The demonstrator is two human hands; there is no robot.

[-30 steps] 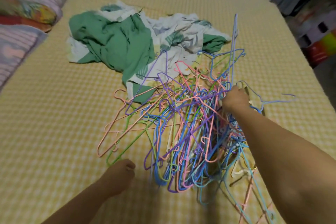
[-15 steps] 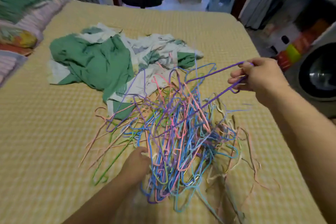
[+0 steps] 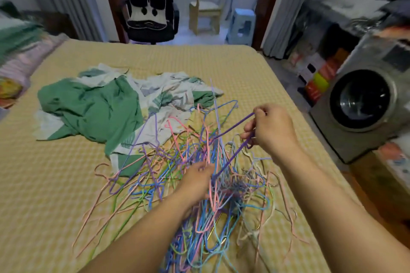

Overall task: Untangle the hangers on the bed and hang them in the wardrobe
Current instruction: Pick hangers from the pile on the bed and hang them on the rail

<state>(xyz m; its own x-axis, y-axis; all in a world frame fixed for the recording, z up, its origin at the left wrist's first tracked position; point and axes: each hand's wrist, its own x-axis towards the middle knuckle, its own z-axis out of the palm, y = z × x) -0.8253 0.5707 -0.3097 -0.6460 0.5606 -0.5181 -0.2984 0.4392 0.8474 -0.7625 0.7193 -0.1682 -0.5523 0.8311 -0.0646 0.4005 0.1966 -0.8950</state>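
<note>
While my right hand [image 3: 271,131] is raised over the bed [image 3: 241,68], its fingers are curled round a purple hanger [image 3: 233,127], pinching the wire near the top and again lower down. That hanger's two arms slope down and left from the hand into the pile of hangers [image 3: 177,175], so it is lifted at one end but its lower end is lost in the tangle. My left hand [image 3: 197,180] sits down in the pile, just left of where the purple wire meets it. Fingers look bent among the wires, but I cannot tell if they grip any or just press them down; the frame is blurred there. Hands are apart, right higher and further from me than left.

Pile lies on the yellow checked bed, in its near right part: thin wire hangers in pink, blue, purple, green, cream, all crossed over each other, some pink and green ones splayed out to the left. One pale wire sticks up steeply from the far side of the pile.

Green and white cloth [image 3: 93,108] lies crumpled on the bed beyond and left of the pile, its near edge under a few hangers. Washing machine [image 3: 363,104] stands off the bed's right side. Black chair [image 3: 150,6] and wooden chair [image 3: 208,4] stand past the far end.
</note>
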